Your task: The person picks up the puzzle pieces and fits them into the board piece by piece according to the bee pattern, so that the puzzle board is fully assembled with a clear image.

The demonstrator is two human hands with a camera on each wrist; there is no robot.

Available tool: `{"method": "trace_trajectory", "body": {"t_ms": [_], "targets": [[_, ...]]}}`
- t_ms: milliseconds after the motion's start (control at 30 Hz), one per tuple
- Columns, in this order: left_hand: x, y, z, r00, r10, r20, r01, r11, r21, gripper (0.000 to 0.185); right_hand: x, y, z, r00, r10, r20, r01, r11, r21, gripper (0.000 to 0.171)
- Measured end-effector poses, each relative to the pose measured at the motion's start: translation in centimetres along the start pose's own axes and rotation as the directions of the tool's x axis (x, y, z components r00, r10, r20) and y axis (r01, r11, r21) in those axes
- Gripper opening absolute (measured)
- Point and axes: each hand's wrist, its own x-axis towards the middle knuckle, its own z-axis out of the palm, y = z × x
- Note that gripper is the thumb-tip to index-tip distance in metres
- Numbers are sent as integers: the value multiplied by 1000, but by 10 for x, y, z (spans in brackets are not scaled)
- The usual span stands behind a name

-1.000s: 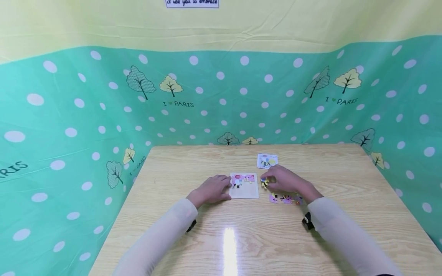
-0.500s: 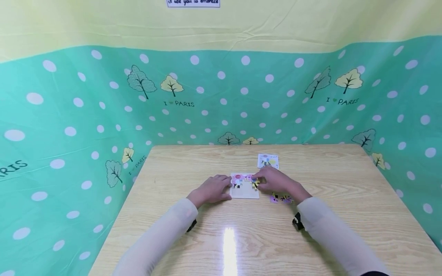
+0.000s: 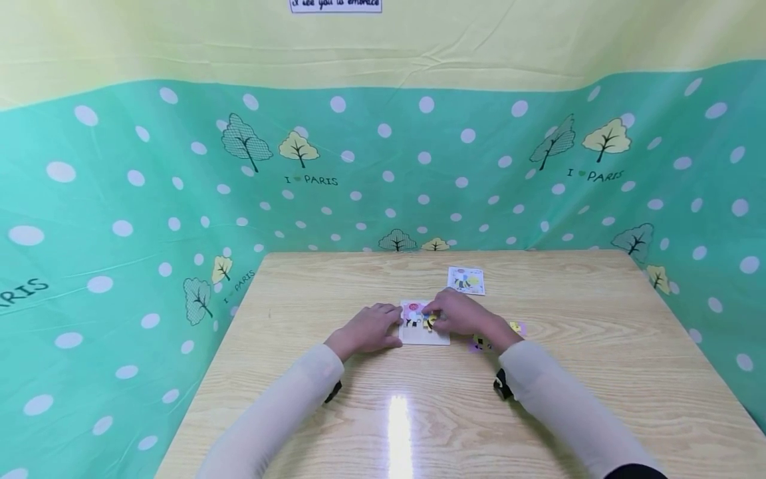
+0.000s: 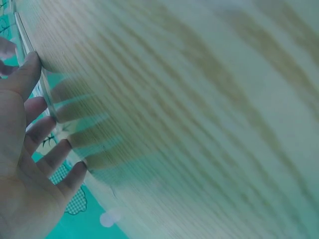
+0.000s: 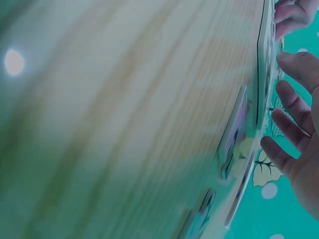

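A white puzzle board lies on the wooden table, with several pink, red and black pieces fitted in its upper part. My left hand rests at the board's left edge, fingers extended, fingertips down on the table in the left wrist view. Over the board's right half, my right hand pinches a yellow-and-black puzzle piece between thumb and forefinger. Its other fingers hang loosely bent in the right wrist view. Whether the piece lies flat in the board is hidden by the fingers.
Loose puzzle pieces lie under and beside the right wrist, another yellow-and-purple piece farther right. Behind the right hand lies a square picture card with a bee. A green dotted curtain stands behind the table.
My right hand has moved left with the yellow-and-black puzzle piece, from beside the board to over it. Loose pieces at right have come partly into view. My left hand stays in place.
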Motion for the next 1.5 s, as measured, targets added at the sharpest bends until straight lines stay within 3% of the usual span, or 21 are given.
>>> {"method": "trace_trajectory", "body": {"t_ms": [800, 1500], "targets": [[-1, 1, -2, 1000, 7, -12, -7, 1000, 6, 68, 13, -13, 6, 998, 62, 28, -61, 997, -49, 41], [-2, 2, -4, 1000, 2, 3, -2, 1000, -2, 62, 17, -16, 4, 996, 61, 60, -54, 991, -119, 35]]}}
